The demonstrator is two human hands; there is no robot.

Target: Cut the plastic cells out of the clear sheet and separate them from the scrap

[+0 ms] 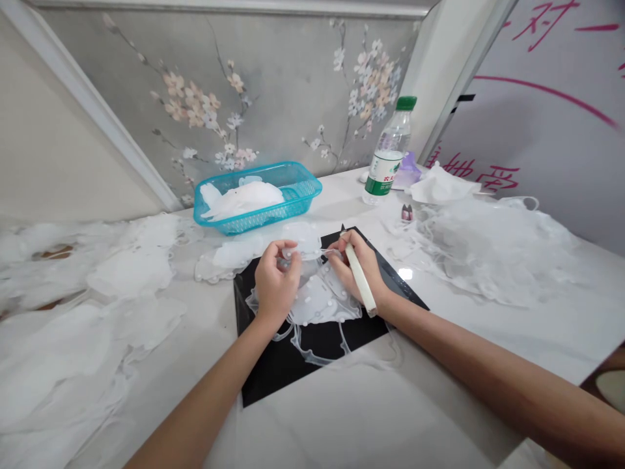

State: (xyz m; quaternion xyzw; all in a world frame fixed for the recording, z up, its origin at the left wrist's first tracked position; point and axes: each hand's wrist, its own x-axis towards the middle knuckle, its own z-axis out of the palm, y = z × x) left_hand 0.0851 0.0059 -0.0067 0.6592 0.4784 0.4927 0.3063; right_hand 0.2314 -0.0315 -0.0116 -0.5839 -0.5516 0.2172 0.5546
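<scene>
My left hand (278,280) pinches a thin translucent white sheet (301,249) with small round tabs along its edge. My right hand (360,267) grips the edge strip of the same sheet between thumb and finger. Tucked in that hand is a tool with a flat cream-white handle (361,280); its dark pointed tip sticks up beyond the fingers, and its exact kind is unclear. Beneath both hands a black mat (273,371) lies on the table. More of the white sheeting (325,303) and a loose, narrow translucent strip (317,358) rest on it.
Behind the mat stands a blue plastic basket (263,225) holding white pieces. A water bottle with a green cap (385,159) stands at the back right. Piles of translucent sheeting lie left (63,352) and right (502,241). Two small dark-pink items (407,212) sit near the bottle.
</scene>
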